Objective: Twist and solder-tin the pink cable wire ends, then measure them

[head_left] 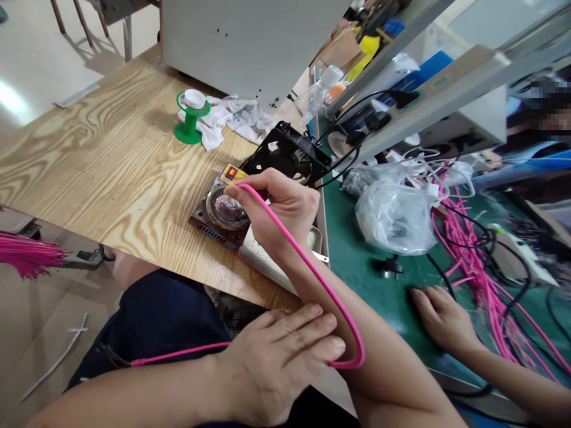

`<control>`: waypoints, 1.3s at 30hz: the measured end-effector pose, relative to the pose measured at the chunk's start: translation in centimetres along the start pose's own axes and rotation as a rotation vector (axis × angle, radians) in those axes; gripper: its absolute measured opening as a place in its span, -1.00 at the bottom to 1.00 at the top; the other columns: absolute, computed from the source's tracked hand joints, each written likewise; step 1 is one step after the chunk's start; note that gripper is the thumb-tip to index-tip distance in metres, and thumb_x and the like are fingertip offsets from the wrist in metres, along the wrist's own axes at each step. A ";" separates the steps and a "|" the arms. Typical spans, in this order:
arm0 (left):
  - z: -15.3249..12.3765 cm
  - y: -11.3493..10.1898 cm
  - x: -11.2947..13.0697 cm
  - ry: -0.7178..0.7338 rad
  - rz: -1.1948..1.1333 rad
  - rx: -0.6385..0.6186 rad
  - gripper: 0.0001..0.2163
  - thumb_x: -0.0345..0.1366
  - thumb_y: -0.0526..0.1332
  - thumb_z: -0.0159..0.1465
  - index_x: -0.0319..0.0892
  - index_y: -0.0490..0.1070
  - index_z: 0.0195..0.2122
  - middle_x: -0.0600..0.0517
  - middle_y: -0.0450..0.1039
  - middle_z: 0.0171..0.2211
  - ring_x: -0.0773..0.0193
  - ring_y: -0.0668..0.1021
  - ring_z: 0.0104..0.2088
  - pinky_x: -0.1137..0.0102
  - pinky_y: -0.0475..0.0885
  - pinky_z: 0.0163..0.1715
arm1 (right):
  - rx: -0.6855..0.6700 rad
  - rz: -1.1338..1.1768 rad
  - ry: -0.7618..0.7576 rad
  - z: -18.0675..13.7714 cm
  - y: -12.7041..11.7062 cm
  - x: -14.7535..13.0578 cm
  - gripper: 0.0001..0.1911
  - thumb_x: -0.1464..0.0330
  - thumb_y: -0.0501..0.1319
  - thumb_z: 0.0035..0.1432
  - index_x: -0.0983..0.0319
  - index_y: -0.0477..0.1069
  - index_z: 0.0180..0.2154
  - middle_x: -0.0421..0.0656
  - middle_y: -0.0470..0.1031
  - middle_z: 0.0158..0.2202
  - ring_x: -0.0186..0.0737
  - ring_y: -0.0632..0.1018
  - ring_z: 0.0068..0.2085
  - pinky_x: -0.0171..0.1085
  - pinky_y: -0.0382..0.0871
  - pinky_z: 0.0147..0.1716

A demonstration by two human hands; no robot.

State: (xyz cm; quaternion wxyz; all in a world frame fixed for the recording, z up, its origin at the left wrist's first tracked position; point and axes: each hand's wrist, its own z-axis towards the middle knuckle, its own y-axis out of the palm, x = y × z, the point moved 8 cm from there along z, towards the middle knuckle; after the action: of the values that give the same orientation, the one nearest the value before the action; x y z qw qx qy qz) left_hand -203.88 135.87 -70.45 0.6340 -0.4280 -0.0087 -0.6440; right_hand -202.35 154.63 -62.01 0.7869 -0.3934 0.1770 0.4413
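Note:
My right hand (285, 208) pinches the end of a pink cable (303, 261) and holds its tip over the round well of a small solder pot (220, 214) at the edge of the wooden table (111, 160). The cable runs down along my right forearm, loops, and passes under my left hand (276, 356). That hand lies on my right forearm with its fingers pressed together over the cable. The cable's other end trails left across my lap.
A black fan (289, 154) stands behind the pot, with a green spool (191, 116) and white rag (232, 119) beyond. On the green mat (379, 291) lie a plastic bag (392, 217), a black plug (392, 267), a pile of pink cables (473, 267), and another person's hand (441, 315).

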 end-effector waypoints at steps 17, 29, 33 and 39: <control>0.2 0.0 -0.1 0.008 -0.060 0.005 -0.52 -0.37 -0.05 0.52 -0.40 0.21 0.42 -0.19 0.20 0.50 0.07 0.08 0.57 0.16 0.31 0.41 | 0.029 0.036 -0.019 0.1 -0.5 0.1 -0.90 0.35 0.48 0.19 0.15 0.64 -0.38 -0.28 0.64 -0.41 -0.31 0.56 -0.41 -0.27 0.43 -0.36; 0.2 0.3 0.1 0.006 -0.035 -0.043 -0.51 -0.35 -0.12 0.55 -0.38 0.20 0.44 -0.13 0.13 0.54 0.12 0.02 0.58 0.21 0.25 0.43 | -0.012 -0.029 -0.199 0.1 -0.6 -2.0 -0.89 0.34 0.42 0.29 0.12 0.65 -0.34 -0.23 0.68 -0.38 -0.24 0.61 -0.36 -0.21 0.54 -0.30; 0.0 0.2 0.1 0.008 -0.015 -0.020 -0.50 -0.34 -0.13 0.55 -0.39 0.20 0.45 -0.14 0.05 0.56 0.12 -0.01 0.59 0.21 0.20 0.46 | -0.038 -0.063 -0.369 -0.1 -0.3 -2.9 -0.85 0.45 0.35 0.34 0.12 0.65 -0.29 -0.23 0.70 -0.37 -0.24 0.62 -0.34 -0.21 0.54 -0.28; 0.0 0.0 0.0 0.006 -0.020 -0.010 -0.51 -0.37 -0.10 0.54 -0.38 0.20 0.44 -0.13 0.08 0.55 0.13 0.00 0.59 0.22 0.22 0.46 | -0.082 -0.087 -0.353 -0.1 0.2 -2.1 -0.83 0.28 0.34 0.38 0.10 0.65 -0.30 -0.20 0.69 -0.36 -0.20 0.60 -0.34 -0.16 0.53 -0.27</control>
State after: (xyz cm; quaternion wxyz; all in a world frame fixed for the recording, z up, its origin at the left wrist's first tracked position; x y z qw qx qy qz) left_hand -203.84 135.87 -70.44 0.6252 -0.4293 -0.0080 -0.6517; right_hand -203.69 153.51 -60.88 0.8074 -0.3487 0.0011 0.4759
